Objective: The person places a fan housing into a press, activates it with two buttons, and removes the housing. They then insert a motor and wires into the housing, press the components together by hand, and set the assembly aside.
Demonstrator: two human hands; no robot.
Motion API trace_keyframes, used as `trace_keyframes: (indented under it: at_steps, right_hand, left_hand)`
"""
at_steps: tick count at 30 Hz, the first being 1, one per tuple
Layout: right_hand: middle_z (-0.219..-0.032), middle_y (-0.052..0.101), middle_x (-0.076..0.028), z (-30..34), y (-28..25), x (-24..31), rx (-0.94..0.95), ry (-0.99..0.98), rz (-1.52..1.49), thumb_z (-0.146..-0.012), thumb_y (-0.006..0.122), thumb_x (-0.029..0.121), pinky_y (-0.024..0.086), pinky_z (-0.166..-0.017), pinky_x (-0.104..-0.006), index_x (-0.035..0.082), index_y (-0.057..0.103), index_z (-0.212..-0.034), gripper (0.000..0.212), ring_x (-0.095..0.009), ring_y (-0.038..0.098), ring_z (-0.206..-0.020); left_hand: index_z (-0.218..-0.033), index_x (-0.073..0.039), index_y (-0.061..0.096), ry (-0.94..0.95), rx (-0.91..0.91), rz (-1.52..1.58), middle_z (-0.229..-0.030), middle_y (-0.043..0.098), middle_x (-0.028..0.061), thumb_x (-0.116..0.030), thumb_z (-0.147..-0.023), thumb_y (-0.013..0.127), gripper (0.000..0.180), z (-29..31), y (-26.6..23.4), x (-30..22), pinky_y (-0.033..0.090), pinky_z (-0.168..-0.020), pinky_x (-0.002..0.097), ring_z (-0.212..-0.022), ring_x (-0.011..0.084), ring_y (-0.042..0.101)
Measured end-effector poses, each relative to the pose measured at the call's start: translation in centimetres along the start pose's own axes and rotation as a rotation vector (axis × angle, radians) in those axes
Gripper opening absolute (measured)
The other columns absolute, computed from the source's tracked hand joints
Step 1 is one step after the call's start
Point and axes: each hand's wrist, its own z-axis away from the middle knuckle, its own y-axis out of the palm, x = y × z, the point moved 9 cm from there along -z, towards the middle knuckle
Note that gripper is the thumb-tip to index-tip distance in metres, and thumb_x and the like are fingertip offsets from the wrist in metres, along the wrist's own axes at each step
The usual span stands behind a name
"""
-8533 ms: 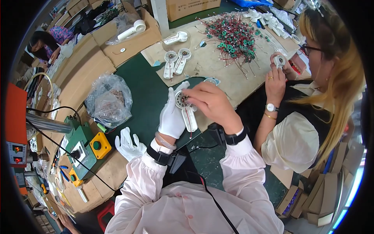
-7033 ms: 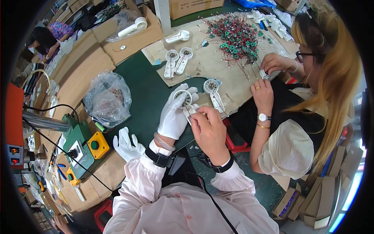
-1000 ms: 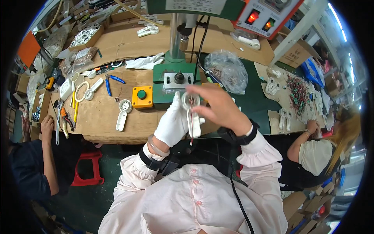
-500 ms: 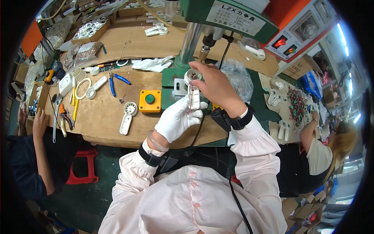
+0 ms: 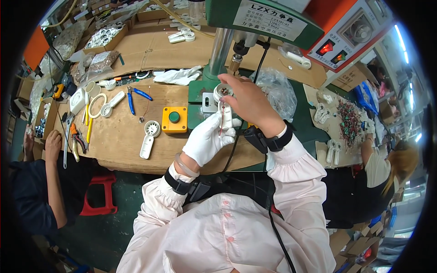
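Observation:
A white plastic handheld-fan housing (image 5: 226, 116) lies over the press base, its round head away from me and its handle toward me. My left hand (image 5: 205, 140), in a white glove, grips the handle from below and the left. My right hand (image 5: 253, 103), bare, has its fingers and thumb curled round the head's right side. Inside the head sits a small motor with a coppery middle (image 5: 224, 91). A thin red wire (image 5: 222, 123) trails down along the open handle. A metal bracket plate (image 5: 209, 103) stands just left of the head. My right palm hides part of the housing.
The press ram (image 5: 236, 60) hangs beyond my right hand, beside the steel column (image 5: 221, 50). Left are a yellow button box (image 5: 181, 125), another fan housing (image 5: 147, 144) and blue pliers (image 5: 131, 101). A clear plastic bag (image 5: 278, 93) lies right. Co-workers sit on both sides.
The view has shifted slightly. Both hands keep their hold on the fan housing, with only a small shift of my right fingers at its round head.

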Motion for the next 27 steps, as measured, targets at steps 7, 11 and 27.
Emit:
trace_keyframes:
  at_steps: [7,11,27]
  right_hand:
    - [-0.114,0.066,-0.016,0.2,0.0,0.0,-0.021,-0.010,-0.007,-0.082,0.070,0.010,0.049,-0.087,-0.0419,0.005,0.052,-0.128,0.050,-0.037,0.060,-0.106]
    - [-0.114,0.065,-0.016,1.3,-2.8,1.3,-0.136,-0.030,0.004,-0.083,0.068,0.008,0.050,-0.086,-0.0409,0.005,0.054,-0.127,0.046,-0.037,0.060,-0.105]
    - [-0.110,0.065,-0.017,13.7,-0.9,-2.7,-0.286,0.149,0.269,-0.080,0.071,0.007,0.048,-0.089,-0.0416,0.001,0.057,-0.126,0.049,-0.036,0.058,-0.106]
  left_hand:
    - [-0.135,-0.006,0.049,0.007,0.012,-0.041,-0.114,0.063,0.0089,-0.028,-0.104,0.047,0.038,0.1,-0.8,0.0,0.052,-0.078,0.0334,-0.092,0.0214,0.060]
    - [-0.136,-0.006,0.048,-0.035,-0.046,-0.111,-0.116,0.063,0.0110,-0.030,-0.104,0.046,0.040,0.7,-0.4,-0.2,0.052,-0.079,0.0335,-0.093,0.0216,0.060]
    - [-0.125,-0.001,0.057,0.931,-0.622,-2.299,-0.108,0.063,0.0187,-0.014,-0.083,0.073,0.047,10.1,3.6,-9.8,0.046,-0.092,0.0453,-0.106,0.0347,0.056]
